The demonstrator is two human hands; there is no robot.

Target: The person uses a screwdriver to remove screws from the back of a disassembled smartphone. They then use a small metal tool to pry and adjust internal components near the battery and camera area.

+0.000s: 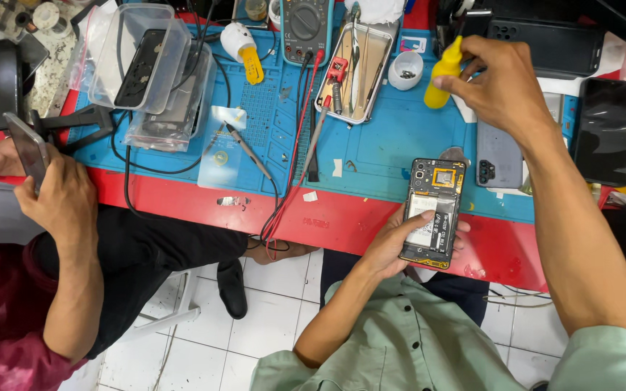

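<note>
My left hand (393, 242) holds an opened phone (435, 211) with its back cover off, battery and circuit board showing, over the red table edge. My thumb rests on the battery. Farther back, my right hand (501, 83) grips a small yellow bottle (441, 74) by its top, above the blue work mat (385, 156). A grey phone back cover (499, 156) lies on the mat just below my right hand.
Another person at the left holds a dark phone (27, 148) in their hands (59, 195). On the mat are a metal tray of tools (356, 69), a multimeter (306, 29), clear plastic boxes (150, 72), a small white cup (406, 69) and cables. Black phones (605, 130) lie at right.
</note>
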